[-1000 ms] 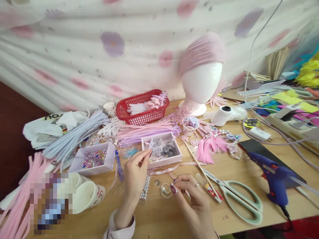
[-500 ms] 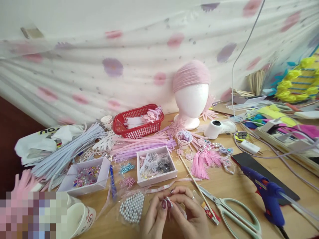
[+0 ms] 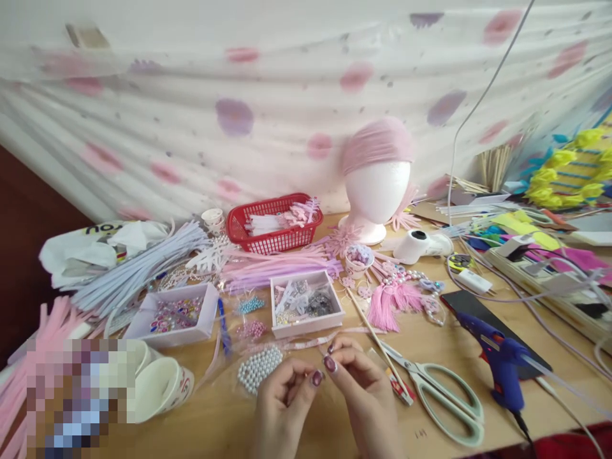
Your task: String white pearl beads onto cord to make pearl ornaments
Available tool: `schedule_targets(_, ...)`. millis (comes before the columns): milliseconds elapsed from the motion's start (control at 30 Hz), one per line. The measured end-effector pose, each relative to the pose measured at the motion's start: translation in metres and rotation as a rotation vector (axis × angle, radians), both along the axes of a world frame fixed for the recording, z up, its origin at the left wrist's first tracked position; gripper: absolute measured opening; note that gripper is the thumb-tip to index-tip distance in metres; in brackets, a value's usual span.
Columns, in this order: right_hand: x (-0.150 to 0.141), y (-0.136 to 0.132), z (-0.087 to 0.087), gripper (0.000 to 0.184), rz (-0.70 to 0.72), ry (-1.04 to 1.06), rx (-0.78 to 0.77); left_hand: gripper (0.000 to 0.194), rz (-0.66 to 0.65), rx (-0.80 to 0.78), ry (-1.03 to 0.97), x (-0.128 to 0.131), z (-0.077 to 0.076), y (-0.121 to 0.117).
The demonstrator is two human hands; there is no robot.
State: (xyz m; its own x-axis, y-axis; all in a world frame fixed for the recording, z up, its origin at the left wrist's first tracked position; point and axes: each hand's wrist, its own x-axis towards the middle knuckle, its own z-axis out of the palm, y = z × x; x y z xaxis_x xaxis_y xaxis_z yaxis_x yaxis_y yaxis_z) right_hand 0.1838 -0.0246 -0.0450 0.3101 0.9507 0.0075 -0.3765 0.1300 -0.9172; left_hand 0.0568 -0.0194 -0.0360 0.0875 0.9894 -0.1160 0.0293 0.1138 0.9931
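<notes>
My left hand (image 3: 285, 403) and my right hand (image 3: 359, 390) are close together over the wooden table (image 3: 444, 347) near its front edge. Both pinch with thumb and fingertips meeting between them; whatever they hold is too small to make out. A clear bag of white pearls (image 3: 259, 368) lies just left of my left hand. Right of my right hand lie pale green scissors (image 3: 442, 398) and a thin wooden stick (image 3: 373, 331). A white box of small trinkets (image 3: 306, 306) sits just beyond the hands.
A blue glue gun (image 3: 497, 363) rests at the right on a dark phone (image 3: 471, 306). A foam head with pink wrapping (image 3: 377, 178), a red basket (image 3: 275, 223), pipe cleaners (image 3: 138, 268), a box of gems (image 3: 174, 315), pink tassels (image 3: 392, 299) and paper cups (image 3: 162, 386) crowd the table.
My left hand came back from the trinket box and joined the right hand in a pinch. The view tilted up, and the hands now sit lower in frame.
</notes>
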Motion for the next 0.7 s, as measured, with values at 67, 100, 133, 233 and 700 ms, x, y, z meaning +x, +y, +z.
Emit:
schedule_targets(67,-0.002,-0.001,0.005,0.021,0.011,0.049,0.009,0.038,-0.041,0.092,0.071,-0.006,0.007,0.0)
schedule_targets(100,-0.004,-0.001,0.008,0.022,0.013,0.078,0.003,0.035,-0.067,0.156,0.126,-0.01,0.012,0.001)
schedule_targets(133,-0.006,-0.001,0.011,0.023,0.013,0.105,-0.007,0.031,-0.091,0.229,0.199,-0.015,0.019,0.001)
schedule_targets(233,-0.016,-0.001,0.021,0.025,0.05,0.133,-0.033,0.022,-0.109,0.537,0.456,-0.039,0.044,0.001)
schedule_targets(700,-0.017,-0.003,0.008,0.024,0.01,-0.271,0.034,0.023,-0.042,0.584,0.768,-0.07,-0.004,0.002)
